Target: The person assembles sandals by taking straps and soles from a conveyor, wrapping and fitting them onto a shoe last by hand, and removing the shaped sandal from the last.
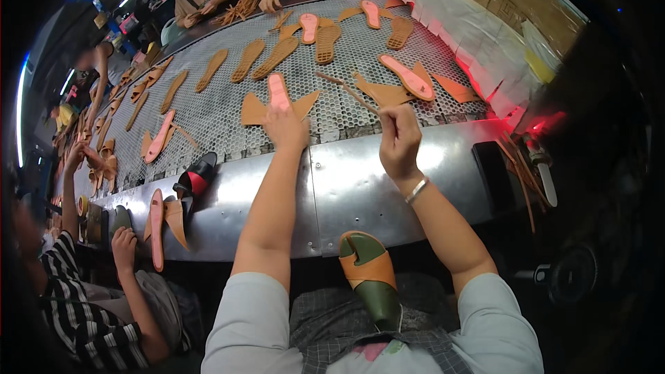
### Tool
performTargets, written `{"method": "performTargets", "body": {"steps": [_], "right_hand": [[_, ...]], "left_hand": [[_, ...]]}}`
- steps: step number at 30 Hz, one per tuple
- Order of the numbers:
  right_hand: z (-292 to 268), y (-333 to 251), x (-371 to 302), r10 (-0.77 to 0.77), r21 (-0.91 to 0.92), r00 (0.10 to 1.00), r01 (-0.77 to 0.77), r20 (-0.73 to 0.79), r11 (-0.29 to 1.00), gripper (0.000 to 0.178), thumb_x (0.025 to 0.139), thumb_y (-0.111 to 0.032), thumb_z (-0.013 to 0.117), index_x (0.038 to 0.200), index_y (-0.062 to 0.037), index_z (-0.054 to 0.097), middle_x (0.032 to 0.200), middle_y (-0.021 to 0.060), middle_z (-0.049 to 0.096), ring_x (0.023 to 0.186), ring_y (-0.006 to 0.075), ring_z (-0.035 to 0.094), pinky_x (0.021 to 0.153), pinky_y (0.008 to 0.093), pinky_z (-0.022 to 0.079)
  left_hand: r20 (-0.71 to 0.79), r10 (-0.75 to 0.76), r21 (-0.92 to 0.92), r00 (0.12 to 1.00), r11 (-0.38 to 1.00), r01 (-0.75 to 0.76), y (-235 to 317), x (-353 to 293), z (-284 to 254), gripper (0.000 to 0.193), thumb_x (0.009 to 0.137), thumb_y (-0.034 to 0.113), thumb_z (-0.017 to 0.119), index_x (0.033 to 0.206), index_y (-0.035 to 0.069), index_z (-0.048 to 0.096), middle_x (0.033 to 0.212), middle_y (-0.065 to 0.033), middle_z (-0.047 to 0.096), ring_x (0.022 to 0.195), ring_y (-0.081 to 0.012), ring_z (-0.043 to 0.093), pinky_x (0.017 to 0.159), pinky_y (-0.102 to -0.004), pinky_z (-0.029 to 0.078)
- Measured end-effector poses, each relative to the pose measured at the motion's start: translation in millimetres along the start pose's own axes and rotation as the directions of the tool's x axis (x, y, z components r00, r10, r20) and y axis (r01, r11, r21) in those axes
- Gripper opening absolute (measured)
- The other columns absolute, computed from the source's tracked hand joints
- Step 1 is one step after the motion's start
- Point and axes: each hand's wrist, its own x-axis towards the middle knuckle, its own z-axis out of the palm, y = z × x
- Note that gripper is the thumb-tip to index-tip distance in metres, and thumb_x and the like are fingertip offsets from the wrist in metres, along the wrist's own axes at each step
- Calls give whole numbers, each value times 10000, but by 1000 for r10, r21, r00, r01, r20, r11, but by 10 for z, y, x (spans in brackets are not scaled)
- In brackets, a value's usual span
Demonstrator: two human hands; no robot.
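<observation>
My left hand (285,128), slightly blurred, closes over the lower end of a pink insole (278,90) with tan strap pieces (253,109) spread to both sides. It rests at the near edge of the mesh conveyor (235,114). My right hand (400,140), in a pinch to the right of it, grips a thin brown leather strip (350,90) that points up and left. Just beyond that hand lies another pink insole (407,77) with a tan strap piece (382,91). On my lap, a green shoe last (377,299) wears a tan strap (370,271), toe toward the conveyor.
Brown soles (247,60) and more insoles lie along the conveyor. A metal ledge (360,187) runs along its near side, with a black-and-red sandal (197,174) at left and loose strips (521,173) at right. A co-worker in stripes (93,305) sits at my left; others work beyond.
</observation>
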Motion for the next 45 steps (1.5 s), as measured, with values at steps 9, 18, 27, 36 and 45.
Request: {"method": "performTargets", "body": {"steps": [9,18,27,36,45], "right_hand": [[-565,-653,-649,8,9,959,-11,284,1000,91,818,-12,654,895,-13,606,776,117,560,657,285,571,560,338,459],[-1579,-477,-591,370,-325,852,-255,370,911,124,843,-132,648,836,-11,623,842,129,602,673,302,568,625,344,465],[-1392,-1137,-676,507,358,467,-884,725,301,387,942,-302,591,1032,69,650,828,82,633,682,114,584,616,228,473],[-1862,-1393,-1158,780,79,437,-888,448,452,220,959,-139,547,856,38,630,672,62,609,594,93,570,573,222,485],[-1528,-1336,-2181,834,237,-224,-893,504,-383,232,986,-177,482,1054,10,603,1011,74,656,910,145,626,770,301,526]], "left_hand": [[353,436,-919,828,-6,395,478,-1551,-939,422,976,355,500,1149,-11,618,932,-122,687,889,-177,658,725,-308,523],[207,449,-853,869,-353,385,-238,-2062,-1113,342,1027,281,372,1026,0,567,572,28,382,485,-83,358,521,-258,400],[315,854,-863,414,75,500,-251,-2719,-1253,322,988,235,486,960,-36,657,633,29,467,541,-44,368,499,-212,305],[565,447,-797,694,80,598,-1016,-3470,-594,141,897,60,601,931,-43,691,718,-27,630,608,-66,545,560,-206,447],[757,403,-510,515,-128,850,-366,-3847,273,98,891,84,629,836,6,611,729,-34,607,655,-107,566,633,-238,480]]}}
